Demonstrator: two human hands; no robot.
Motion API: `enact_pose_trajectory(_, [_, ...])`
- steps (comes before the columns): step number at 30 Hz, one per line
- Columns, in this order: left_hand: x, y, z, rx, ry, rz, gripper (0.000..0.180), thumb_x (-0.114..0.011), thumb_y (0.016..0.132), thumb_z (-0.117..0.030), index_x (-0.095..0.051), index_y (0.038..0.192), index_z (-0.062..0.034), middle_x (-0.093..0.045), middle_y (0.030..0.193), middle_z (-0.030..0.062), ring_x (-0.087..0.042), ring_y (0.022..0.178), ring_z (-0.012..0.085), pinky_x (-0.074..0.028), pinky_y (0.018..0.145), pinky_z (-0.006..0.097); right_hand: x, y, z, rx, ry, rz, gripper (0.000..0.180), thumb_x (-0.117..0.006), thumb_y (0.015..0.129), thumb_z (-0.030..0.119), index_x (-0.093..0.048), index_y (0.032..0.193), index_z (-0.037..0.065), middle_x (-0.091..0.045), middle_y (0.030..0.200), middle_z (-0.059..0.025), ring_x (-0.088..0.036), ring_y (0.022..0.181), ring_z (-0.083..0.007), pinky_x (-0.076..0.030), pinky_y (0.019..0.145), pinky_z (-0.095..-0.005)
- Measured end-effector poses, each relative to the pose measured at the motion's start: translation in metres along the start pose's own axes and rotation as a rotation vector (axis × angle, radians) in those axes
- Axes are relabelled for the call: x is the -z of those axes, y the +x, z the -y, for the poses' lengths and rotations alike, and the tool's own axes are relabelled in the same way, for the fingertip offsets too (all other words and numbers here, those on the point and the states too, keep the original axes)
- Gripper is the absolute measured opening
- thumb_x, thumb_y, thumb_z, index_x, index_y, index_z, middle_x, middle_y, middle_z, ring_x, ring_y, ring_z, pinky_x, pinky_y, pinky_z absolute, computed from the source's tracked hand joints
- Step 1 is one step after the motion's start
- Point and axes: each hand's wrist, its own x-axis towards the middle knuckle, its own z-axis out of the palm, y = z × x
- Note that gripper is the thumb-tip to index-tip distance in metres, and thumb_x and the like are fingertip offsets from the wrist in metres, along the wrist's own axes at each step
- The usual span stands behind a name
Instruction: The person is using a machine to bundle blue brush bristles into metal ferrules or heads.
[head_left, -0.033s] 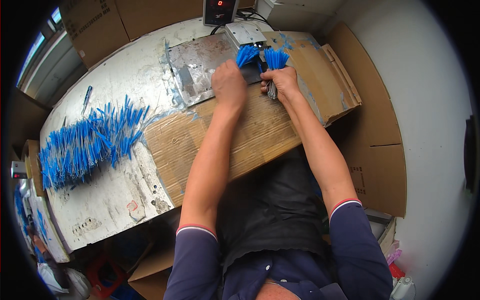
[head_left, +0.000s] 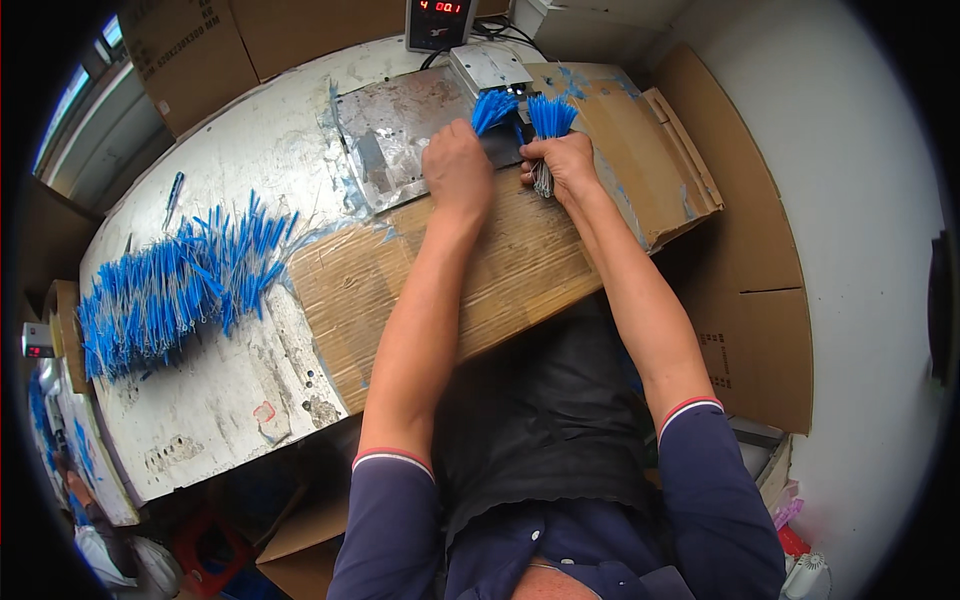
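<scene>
My right hand point(head_left: 562, 163) is closed around an upright bundle of small blue wire brushes point(head_left: 551, 118); their blue bristle ends fan out above the fist and thin looped wire stems poke out below. To its left, my left hand point(head_left: 458, 168) has its fingers curled, slightly smeared, at the base of a second blue brush bunch point(head_left: 493, 112), whose lower part the hand hides. Between the hands lies a dark plate point(head_left: 503, 146), in front of a small grey metal box point(head_left: 490, 68). A single blue piece stands close to my right thumb.
A large heap of blue wire brushes point(head_left: 180, 285) lies on the worn white table point(head_left: 235, 385) at left, with a pen point(head_left: 174, 195) behind it. Flattened cardboard point(head_left: 470, 265) covers the near edge. A metal sheet point(head_left: 395, 130) and a box with a red digital display point(head_left: 438, 25) are farther back.
The red digits on the display have changed and more of them are lit. Both hands and the bunches they hold stay almost in place.
</scene>
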Motion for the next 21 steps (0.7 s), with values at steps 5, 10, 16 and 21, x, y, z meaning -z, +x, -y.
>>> enact_pose_trajectory(5, [0.001,0.001,0.0,0.134,-0.03,-0.101,0.007,-0.058,0.085,-0.002,-0.058,0.093,-0.002,-0.065,0.086,0.0184,-0.064,0.085,0.0393,-0.05,0.074,0.049,-0.006,0.007,0.004,-0.018,0.013,-0.019,0.014,-0.067,0.075,-0.012,-0.058,0.068,-0.005,-0.06,0.065,-0.0155,-0.061,0.048,-0.0241,-0.052,0.039,-0.0366])
enact_pose_trajectory(10, [0.0,0.002,0.003,0.137,-0.044,-0.202,0.007,-0.057,0.086,-0.003,-0.058,0.093,-0.0049,-0.064,0.089,0.0141,-0.063,0.084,0.0349,-0.048,0.076,0.045,-0.014,0.013,0.005,-0.009,-0.036,-0.072,0.016,-0.066,0.075,-0.013,-0.057,0.064,-0.007,-0.06,0.064,-0.0182,-0.062,0.049,-0.0264,-0.052,0.039,-0.0385])
enact_pose_trajectory(16, [0.004,0.001,0.0,0.093,-0.097,-0.151,0.009,-0.061,0.086,-0.005,-0.059,0.095,-0.0042,-0.066,0.088,0.0156,-0.063,0.085,0.0359,-0.046,0.079,0.046,-0.013,0.015,0.001,0.008,0.089,-0.1,0.011,-0.068,0.077,-0.01,-0.06,0.071,-0.009,-0.062,0.066,-0.0201,-0.063,0.05,-0.0268,-0.054,0.041,-0.0394])
enact_pose_trajectory(21, [0.005,0.0,-0.001,0.1,-0.095,-0.062,0.008,-0.062,0.086,-0.007,-0.06,0.093,-0.0046,-0.066,0.084,0.0157,-0.063,0.084,0.0359,-0.047,0.077,0.047,-0.002,0.01,-0.007,-0.006,0.268,-0.026,0.01,-0.071,0.081,-0.003,-0.063,0.079,-0.007,-0.064,0.071,-0.0176,-0.065,0.056,-0.0253,-0.057,0.047,-0.0411])
